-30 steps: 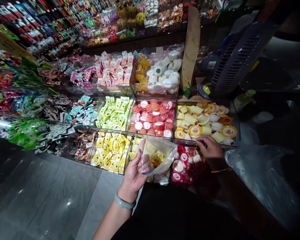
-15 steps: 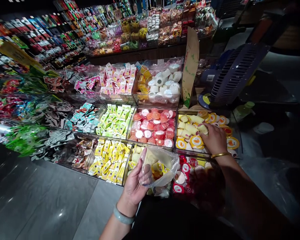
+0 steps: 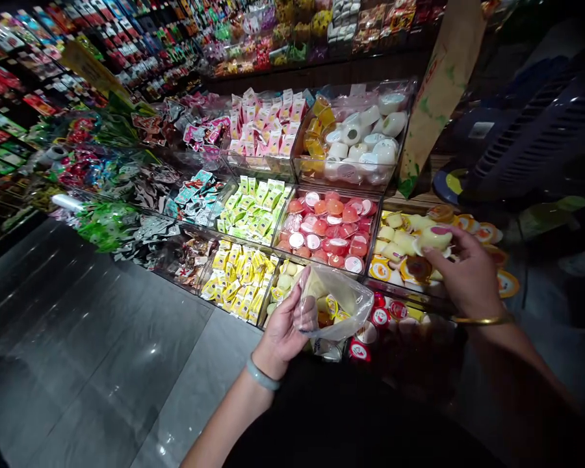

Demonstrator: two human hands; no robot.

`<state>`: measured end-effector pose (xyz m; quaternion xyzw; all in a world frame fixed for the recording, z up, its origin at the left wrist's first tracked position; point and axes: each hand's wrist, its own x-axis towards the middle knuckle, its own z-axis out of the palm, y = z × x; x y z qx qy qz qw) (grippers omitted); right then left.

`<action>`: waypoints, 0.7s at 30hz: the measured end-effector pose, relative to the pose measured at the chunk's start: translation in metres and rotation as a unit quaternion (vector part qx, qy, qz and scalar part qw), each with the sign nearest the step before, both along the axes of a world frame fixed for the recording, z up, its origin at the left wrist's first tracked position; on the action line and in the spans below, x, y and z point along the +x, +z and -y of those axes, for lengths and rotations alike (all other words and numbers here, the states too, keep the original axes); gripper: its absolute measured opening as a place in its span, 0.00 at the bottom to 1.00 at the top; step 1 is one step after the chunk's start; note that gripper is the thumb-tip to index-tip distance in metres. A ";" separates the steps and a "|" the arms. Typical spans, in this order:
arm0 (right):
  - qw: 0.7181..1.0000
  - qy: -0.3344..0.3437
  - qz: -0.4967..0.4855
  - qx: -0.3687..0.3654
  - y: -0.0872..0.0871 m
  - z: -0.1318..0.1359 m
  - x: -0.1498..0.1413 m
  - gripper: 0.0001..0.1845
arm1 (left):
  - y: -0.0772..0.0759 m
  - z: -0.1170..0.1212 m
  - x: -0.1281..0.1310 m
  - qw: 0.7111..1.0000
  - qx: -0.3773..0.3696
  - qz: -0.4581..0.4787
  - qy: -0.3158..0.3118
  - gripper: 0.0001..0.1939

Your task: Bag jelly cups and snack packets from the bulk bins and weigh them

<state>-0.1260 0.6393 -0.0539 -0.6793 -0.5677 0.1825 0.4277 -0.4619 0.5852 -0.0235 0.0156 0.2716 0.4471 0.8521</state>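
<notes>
My left hand [image 3: 285, 322] grips the edge of a clear plastic bag [image 3: 353, 302], whose mouth gapes toward the right. Some yellow-lidded jelly cups [image 3: 330, 305] show in or through the bag. My right hand [image 3: 470, 266] pinches a pale yellow jelly cup [image 3: 433, 239] between thumb and fingers. It is held just above a bin of similar cups with orange-and-white lids [image 3: 380, 268]. Left of that bin lies a compartment of pink and red jelly cups [image 3: 334, 221]. Red-lidded cups [image 3: 381, 316] sit in the nearer bin, partly in shadow.
Bins of yellow packets [image 3: 238, 279], green packets [image 3: 256, 208] and pink packets [image 3: 263, 127] stand to the left. White cups [image 3: 365, 140] fill a rear bin. A tall paper bag [image 3: 439, 97] and a dark fan [image 3: 521, 136] are at the right. Grey tiled floor [image 3: 102, 364] lies lower left.
My right hand has lifted a jelly cup up from its bin. The left hand still holds the bag. The whole view has shifted, so the bins appear further right and higher.
</notes>
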 end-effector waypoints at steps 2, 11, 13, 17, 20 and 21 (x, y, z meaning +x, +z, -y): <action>0.977 0.059 -0.199 -0.041 0.011 0.015 -0.031 0.28 | -0.002 0.000 0.000 1.000 -0.003 -0.003 0.000 0.16; 0.918 0.291 -0.234 -0.130 -0.028 0.054 -0.140 0.33 | -0.003 0.002 -0.001 1.000 -0.002 0.007 0.002 0.17; 0.927 0.309 -0.176 -0.119 -0.032 0.057 -0.141 0.32 | -0.003 0.003 -0.002 1.000 0.003 0.006 0.005 0.18; 0.935 0.311 -0.127 -0.110 -0.022 0.060 -0.128 0.22 | -0.003 0.005 -0.004 1.000 0.014 -0.002 0.008 0.19; 0.952 0.273 -0.083 -0.109 -0.013 0.058 -0.109 0.16 | -0.003 0.006 -0.005 1.000 0.019 -0.009 0.010 0.20; 0.960 0.251 -0.063 -0.104 -0.012 0.057 -0.100 0.15 | -0.003 0.006 -0.005 1.000 0.020 -0.009 0.011 0.20</action>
